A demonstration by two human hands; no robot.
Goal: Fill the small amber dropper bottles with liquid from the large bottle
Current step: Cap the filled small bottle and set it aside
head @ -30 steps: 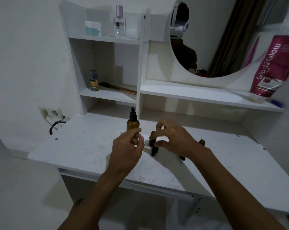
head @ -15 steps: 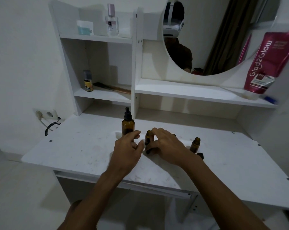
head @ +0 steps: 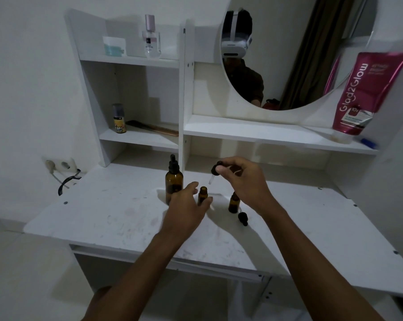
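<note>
1. Small amber glass dropper bottles stand uncapped near the middle of the white tabletop (head: 103, 212): the left small bottle (head: 202, 195) and the right small bottle (head: 233, 202), close together but apart.
2. The large amber glass bottle (head: 174, 181) stands just left of them with its black dropper cap on. It looks unopened, so probably no liquid has been drawn from it.
3. The left hand (head: 186, 206) curls its fingers round the base of the left small bottle, steadying it.
4. The right hand (head: 239, 179) pinches a black dropper cap with a glass pipette (head: 215, 170) in its fingers, lifted clear above and a little beyond that bottle's open mouth.
5. A second black dropper cap (head: 242, 218) lies on the tabletop, just on the near side of the right small bottle.
6. Uncapping looks done. In this dim light I cannot tell whether either small bottle holds liquid.
7. Still to do, by my reading: open the large bottle, fill both small ones, then recap them.
</note>
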